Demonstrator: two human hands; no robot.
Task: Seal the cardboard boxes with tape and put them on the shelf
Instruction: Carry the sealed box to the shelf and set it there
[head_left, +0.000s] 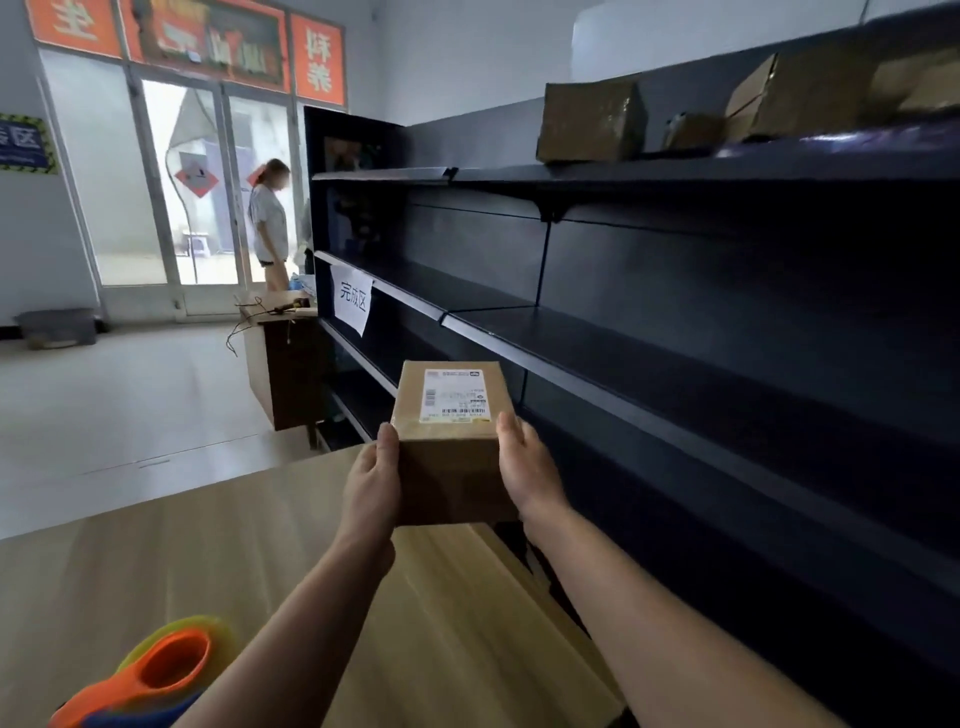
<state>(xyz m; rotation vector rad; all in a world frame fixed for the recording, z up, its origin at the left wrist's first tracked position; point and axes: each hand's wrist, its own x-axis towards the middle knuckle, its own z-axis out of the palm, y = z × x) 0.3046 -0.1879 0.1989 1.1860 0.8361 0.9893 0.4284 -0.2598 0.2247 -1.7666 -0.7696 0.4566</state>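
Observation:
I hold a small brown cardboard box (449, 452) with a white shipping label on top, in the air above the far edge of the wooden table (260, 561). My left hand (373, 480) grips its left side, thumb on the top edge. My right hand (524, 470) grips its right side. The dark metal shelf unit (675, 374) stands just to the right, its middle boards bare. Several taped cardboard boxes (592, 122) sit on the top board.
An orange and yellow tape dispenser (156, 675) lies at the table's near left. A paper sign (352, 299) hangs on the shelf end. A person (269, 223) stands by a desk (283, 353) near the glass doors. A grey crate (57, 327) sits by the left wall.

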